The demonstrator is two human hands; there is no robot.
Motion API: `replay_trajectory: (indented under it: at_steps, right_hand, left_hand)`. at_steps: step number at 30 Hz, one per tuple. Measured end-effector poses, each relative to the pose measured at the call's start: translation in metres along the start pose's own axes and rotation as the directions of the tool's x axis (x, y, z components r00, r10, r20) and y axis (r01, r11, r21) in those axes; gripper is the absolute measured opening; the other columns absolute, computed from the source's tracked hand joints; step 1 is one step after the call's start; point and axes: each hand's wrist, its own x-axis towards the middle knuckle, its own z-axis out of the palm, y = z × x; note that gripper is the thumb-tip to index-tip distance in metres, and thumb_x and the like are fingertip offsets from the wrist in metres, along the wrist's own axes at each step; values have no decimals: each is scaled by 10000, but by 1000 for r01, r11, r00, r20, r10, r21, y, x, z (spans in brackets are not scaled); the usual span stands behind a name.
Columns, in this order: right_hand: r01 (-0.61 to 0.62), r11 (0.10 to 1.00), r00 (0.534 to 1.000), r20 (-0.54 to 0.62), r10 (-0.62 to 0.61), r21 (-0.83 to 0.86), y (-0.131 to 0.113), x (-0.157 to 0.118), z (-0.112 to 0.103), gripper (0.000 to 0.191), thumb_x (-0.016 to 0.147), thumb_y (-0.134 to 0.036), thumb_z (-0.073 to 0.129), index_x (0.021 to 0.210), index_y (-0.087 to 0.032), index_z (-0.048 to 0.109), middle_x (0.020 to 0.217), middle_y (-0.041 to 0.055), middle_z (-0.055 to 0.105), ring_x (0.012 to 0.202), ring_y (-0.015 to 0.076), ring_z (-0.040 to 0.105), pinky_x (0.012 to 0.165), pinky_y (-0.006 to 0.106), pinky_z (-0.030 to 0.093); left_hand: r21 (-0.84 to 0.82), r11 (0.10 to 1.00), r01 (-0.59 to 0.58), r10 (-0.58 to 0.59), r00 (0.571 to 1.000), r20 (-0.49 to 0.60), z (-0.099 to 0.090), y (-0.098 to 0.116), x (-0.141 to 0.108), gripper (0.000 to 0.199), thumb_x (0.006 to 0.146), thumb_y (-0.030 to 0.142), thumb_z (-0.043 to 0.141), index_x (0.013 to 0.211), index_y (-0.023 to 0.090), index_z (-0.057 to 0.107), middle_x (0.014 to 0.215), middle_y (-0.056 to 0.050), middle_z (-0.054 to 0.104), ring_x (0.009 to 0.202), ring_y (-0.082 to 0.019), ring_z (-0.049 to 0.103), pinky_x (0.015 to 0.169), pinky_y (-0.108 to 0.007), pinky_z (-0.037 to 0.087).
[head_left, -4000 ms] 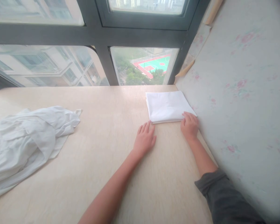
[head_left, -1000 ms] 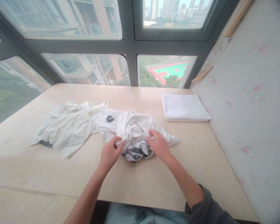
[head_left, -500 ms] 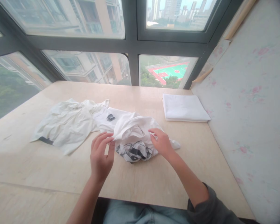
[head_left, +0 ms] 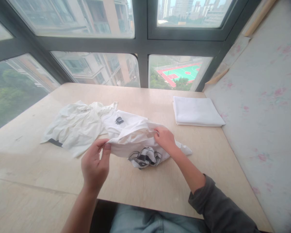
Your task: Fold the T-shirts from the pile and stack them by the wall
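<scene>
A crumpled white T-shirt (head_left: 133,129) with black print lies in front of me, a small dark logo on its far part and a larger black-and-white print bunched at the near side. My left hand (head_left: 95,161) pinches the shirt's edge at its left end between thumb and fingers. On the right, my right hand (head_left: 164,139) grips the same edge, its fingertips partly hidden in the cloth. Between the two hands the edge is stretched and slightly raised, showing a fold opening.
A second, cream-white garment (head_left: 75,126) with a dark patch lies rumpled at the left, touching the T-shirt. A folded white cloth (head_left: 197,111) rests at the back right of the wooden table (head_left: 140,187). Windows (head_left: 143,45) stand behind, a floral-papered wall (head_left: 259,113) at right.
Both hands have closed on the T-shirt's edge. My left hand has moved left, drawing the cloth out wider. The view has shifted slightly.
</scene>
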Motion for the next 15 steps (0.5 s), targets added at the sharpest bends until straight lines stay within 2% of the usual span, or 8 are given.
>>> replay_trajectory:
  at_steps: [4, 7, 10, 12, 15]
  right_hand:
    - [-33, 974, 999, -2, 35, 223, 9, -11, -31, 171, 840, -280, 525, 701, -202, 587, 766, 19, 671, 723, 161, 575, 681, 271, 397]
    - [-46, 909, 999, -7, 54, 415, 13, -25, -54, 117, 810, -314, 582, 761, -208, 586, 897, 24, 712, 875, 185, 633, 826, 298, 449]
    - [38, 833, 995, -95, 18, 552, 13, -41, -72, 153, 826, -311, 583, 746, -217, 494, 1073, 47, 720, 1017, 200, 645, 930, 333, 454]
    - [104, 845, 985, -175, -13, 525, 13, -50, -83, 203, 846, -320, 579, 725, -221, 450, 1017, 43, 724, 985, 196, 652, 912, 327, 461]
    - [80, 940, 969, -248, 5, 333, 15, -59, -98, 262, 864, -392, 604, 721, -220, 467, 706, -8, 629, 706, 152, 597, 726, 274, 453]
  left_hand:
    - [6, 993, 114, -114, 992, 46, 1, -15, 7, 231, 931, 397, 574, 1023, 207, 667, 928, -17, 703, 863, -175, 667, 813, -285, 529]
    - [9, 993, 121, -121, 989, 85, 4, -17, 11, 233, 937, 400, 560, 1011, 203, 659, 931, -21, 692, 888, -179, 656, 845, -287, 510]
    - [-42, 988, 150, -144, 983, 118, 9, -12, 12, 235, 952, 400, 533, 1006, 196, 636, 930, -25, 680, 888, -175, 642, 824, -276, 497]
    - [-93, 979, 181, -169, 978, 125, 12, -7, 12, 236, 963, 403, 516, 1000, 196, 622, 904, -18, 666, 855, -164, 626, 781, -260, 486]
    - [-143, 973, 180, -168, 982, 91, 15, -2, 11, 221, 969, 394, 511, 997, 201, 614, 896, -9, 650, 856, -156, 607, 782, -252, 466]
